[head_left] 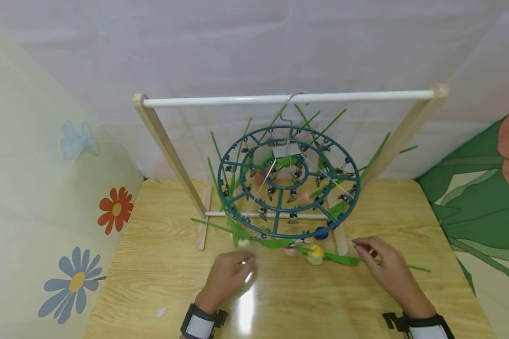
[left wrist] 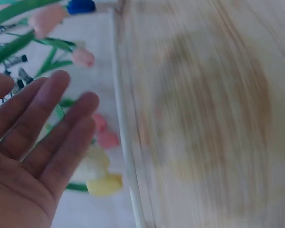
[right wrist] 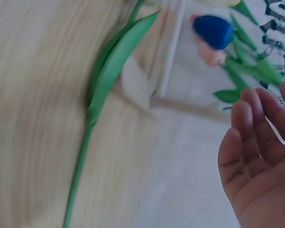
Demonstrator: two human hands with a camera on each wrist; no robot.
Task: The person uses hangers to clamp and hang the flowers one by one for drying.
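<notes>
A teal round clip hanger (head_left: 280, 202) with several metal clips hangs by its hook from a white rail (head_left: 237, 100). Artificial tulips hang among its clips, including a blue tulip (right wrist: 213, 32) and a pink tulip (left wrist: 83, 57). My left hand (head_left: 231, 274) is below the hanger's front left, holding nothing; its fingers are loosely bent in the left wrist view. On the right, my empty right hand (head_left: 386, 267) hovers over the stem of a tulip lying on the table, whose yellow bloom (head_left: 316, 252) points left. That tulip's green leaf (right wrist: 116, 64) is apart from my fingers (right wrist: 242, 114).
Wooden posts (head_left: 171, 157) and feet (head_left: 201, 235) carry the rail and a lower white bar (head_left: 214, 213). A small white scrap (head_left: 161, 312) lies on the table (head_left: 131, 282) at front left. White cloth (head_left: 195, 47) hangs behind.
</notes>
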